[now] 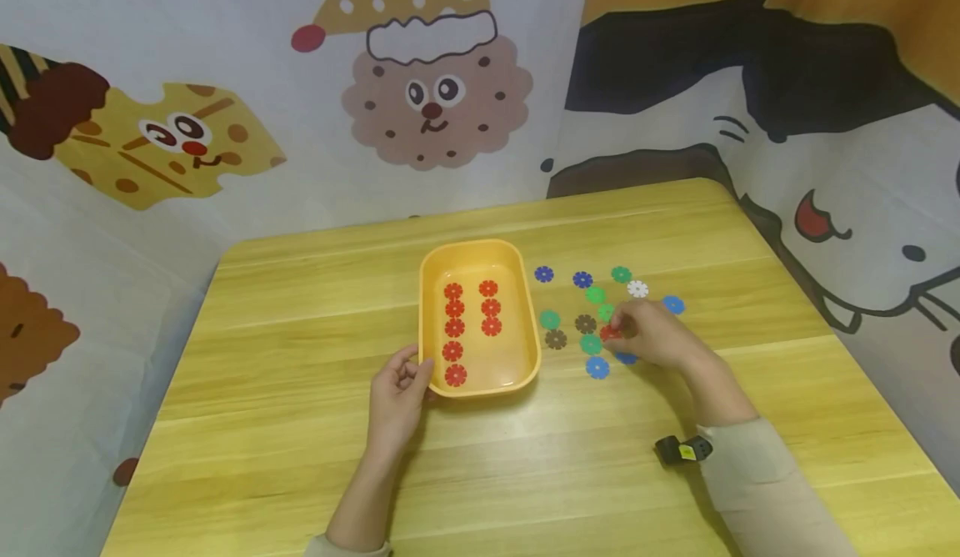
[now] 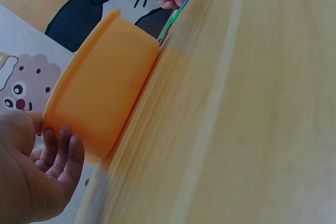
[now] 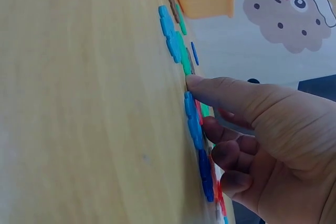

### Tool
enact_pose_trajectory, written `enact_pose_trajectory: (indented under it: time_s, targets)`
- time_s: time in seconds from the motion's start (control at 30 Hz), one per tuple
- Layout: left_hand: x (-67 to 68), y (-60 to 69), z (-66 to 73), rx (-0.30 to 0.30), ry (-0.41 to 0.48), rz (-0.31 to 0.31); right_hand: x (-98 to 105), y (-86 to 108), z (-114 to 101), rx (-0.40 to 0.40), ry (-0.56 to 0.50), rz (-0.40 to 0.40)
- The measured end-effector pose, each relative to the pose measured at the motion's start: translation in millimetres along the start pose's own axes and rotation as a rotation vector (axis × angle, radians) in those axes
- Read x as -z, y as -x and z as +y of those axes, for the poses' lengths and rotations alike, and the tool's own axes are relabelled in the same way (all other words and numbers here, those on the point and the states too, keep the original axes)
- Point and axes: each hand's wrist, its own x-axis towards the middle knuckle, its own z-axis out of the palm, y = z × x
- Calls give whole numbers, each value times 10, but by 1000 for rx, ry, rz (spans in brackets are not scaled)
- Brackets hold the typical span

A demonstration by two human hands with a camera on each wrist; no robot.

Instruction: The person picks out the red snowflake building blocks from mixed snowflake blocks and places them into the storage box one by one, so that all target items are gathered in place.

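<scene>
My left hand grips the near left corner of a yellow-orange plastic tray, thumb at the rim and fingers against the outer wall. In the left wrist view the tray's side wall rises beside the left hand. Inside the tray lie red notched snowflake discs in two columns, the left one longer. To the tray's right, my right hand pinches a red snowflake disc low among the loose ones. The right wrist view shows the right hand at table level, its fingertips partly hiding that disc.
Loose discs surround the right hand: blue ones, green ones, brown ones and a white one. Some lie partly under the hand. The wooden table meets a cartoon-printed cloth at its back edge. A black device sits at the right wrist.
</scene>
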Motion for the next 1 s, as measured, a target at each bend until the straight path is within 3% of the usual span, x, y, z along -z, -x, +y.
enact_pose_trajectory:
  time_s: [1.0]
  targets:
    - [-3,-10,-23,-1,9,-5,1,14,19,27,-15,-16]
